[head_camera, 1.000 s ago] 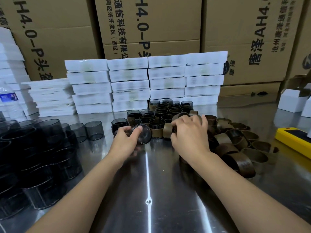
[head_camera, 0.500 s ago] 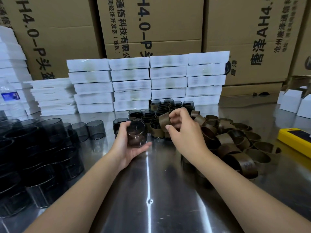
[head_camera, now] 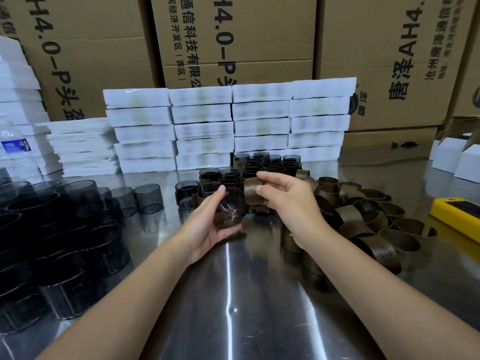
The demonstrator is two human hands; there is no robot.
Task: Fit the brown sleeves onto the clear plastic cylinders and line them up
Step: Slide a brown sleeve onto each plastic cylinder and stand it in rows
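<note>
My left hand (head_camera: pixel 207 224) cups a clear plastic cylinder (head_camera: pixel 230 210) above the metal table, open end facing right. My right hand (head_camera: pixel 291 201) pinches a brown sleeve (head_camera: pixel 253 194) between thumb and fingers, held just right of the cylinder and touching its rim. Behind the hands stand rows of sleeved cylinders (head_camera: pixel 259 170). A heap of loose brown sleeves (head_camera: pixel 363 219) lies to the right. Bare clear cylinders (head_camera: pixel 65 229) are piled at the left.
Stacks of white flat boxes (head_camera: pixel 228 128) line the back of the steel table (head_camera: pixel 233 307), with large cardboard cartons (head_camera: pixel 233 35) behind. A yellow device (head_camera: pixel 457 216) lies at the right edge. A water bottle (head_camera: pixel 17 152) stands far left.
My right hand lifted a brown sleeve out of the heap and brought it up to the cylinder. My left hand turned the cylinder and raised it into its palm.
</note>
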